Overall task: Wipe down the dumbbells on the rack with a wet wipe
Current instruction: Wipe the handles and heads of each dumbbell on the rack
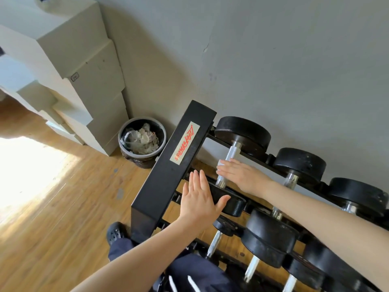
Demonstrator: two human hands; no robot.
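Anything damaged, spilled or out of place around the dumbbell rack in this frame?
Only minor things: a crack in the wall paint above the rack, and grey spots on the wood floor near the bin. The dumbbells sit in their cradles.

Both bare forearms reach in from the lower frame. The left hand point(201, 199) is flat at centre, fingers straight and together. The right hand point(242, 175) extends leftward, fingers straight.
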